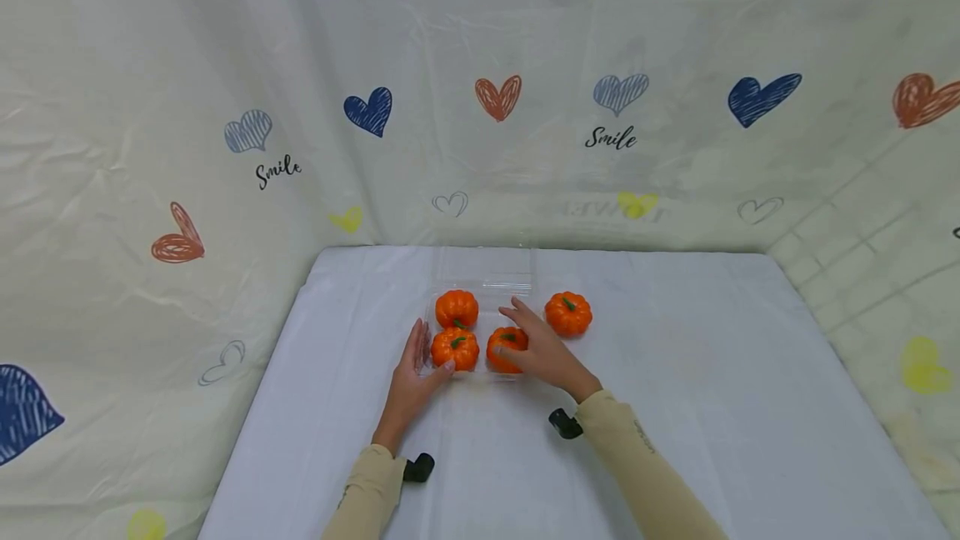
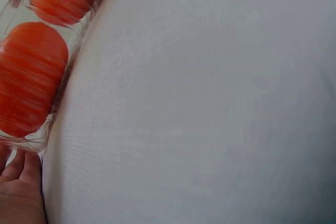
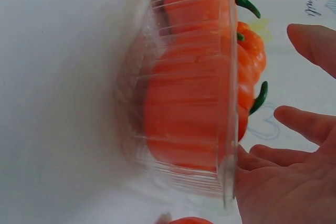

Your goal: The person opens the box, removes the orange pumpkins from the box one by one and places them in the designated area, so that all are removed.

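A clear plastic box (image 1: 483,374) holds small orange pumpkins with green stems: a back-left one (image 1: 456,307), a front-left one (image 1: 450,351) and a front-right one (image 1: 501,346). Along the box's left side lies my left hand (image 1: 411,386), fingers straight at the wall and thumb reaching to the front-left pumpkin. The right hand (image 1: 553,355) is over the right side of the box, fingers spread, with its thumb in front of the front-right pumpkin. In the right wrist view, its fingers are extended beside the rim (image 3: 229,129), apart from the stems.
Another orange pumpkin (image 1: 568,313) sits on the white tablecloth (image 1: 697,357), just right of the box. The box's transparent lid (image 1: 483,267) stands open at the back, near the heart-printed curtain (image 1: 547,165).
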`<act>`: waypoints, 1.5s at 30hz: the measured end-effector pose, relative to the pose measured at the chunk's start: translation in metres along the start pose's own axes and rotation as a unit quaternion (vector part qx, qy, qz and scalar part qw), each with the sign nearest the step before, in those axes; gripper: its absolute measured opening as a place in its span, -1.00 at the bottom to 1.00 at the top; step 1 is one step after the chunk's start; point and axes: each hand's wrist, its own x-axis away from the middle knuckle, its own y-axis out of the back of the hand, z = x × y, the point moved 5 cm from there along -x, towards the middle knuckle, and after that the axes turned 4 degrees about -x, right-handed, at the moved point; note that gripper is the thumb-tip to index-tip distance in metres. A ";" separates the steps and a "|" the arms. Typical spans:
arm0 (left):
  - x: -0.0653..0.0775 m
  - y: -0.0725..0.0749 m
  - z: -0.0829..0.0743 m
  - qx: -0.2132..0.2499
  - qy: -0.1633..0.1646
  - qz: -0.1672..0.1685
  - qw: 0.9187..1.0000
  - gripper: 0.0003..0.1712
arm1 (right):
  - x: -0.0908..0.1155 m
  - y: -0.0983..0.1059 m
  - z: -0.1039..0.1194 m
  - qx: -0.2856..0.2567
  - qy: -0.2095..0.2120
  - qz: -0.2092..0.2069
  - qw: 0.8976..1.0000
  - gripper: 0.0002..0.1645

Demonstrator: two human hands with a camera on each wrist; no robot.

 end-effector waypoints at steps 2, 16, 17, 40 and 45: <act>0.000 -0.001 0.000 0.001 0.001 0.001 1.000 0.19 | -0.001 -0.002 -0.001 0.009 -0.003 0.004 1.000 -0.13; 0.000 0.000 0.000 0.003 0.001 0.002 1.000 0.19 | -0.008 -0.010 -0.006 0.052 -0.013 0.018 0.998 -0.19; 0.000 0.001 0.000 0.002 0.001 0.002 1.000 0.19 | -0.009 -0.011 -0.006 0.054 -0.011 0.018 0.998 -0.21; 0.000 -0.001 0.001 0.004 0.005 0.002 1.000 0.20 | -0.002 -0.022 -0.003 0.064 0.008 -0.013 0.998 -0.26; 0.001 -0.001 0.000 0.001 0.005 0.002 1.000 0.21 | 0.001 -0.020 -0.004 0.045 0.032 -0.037 0.998 -0.25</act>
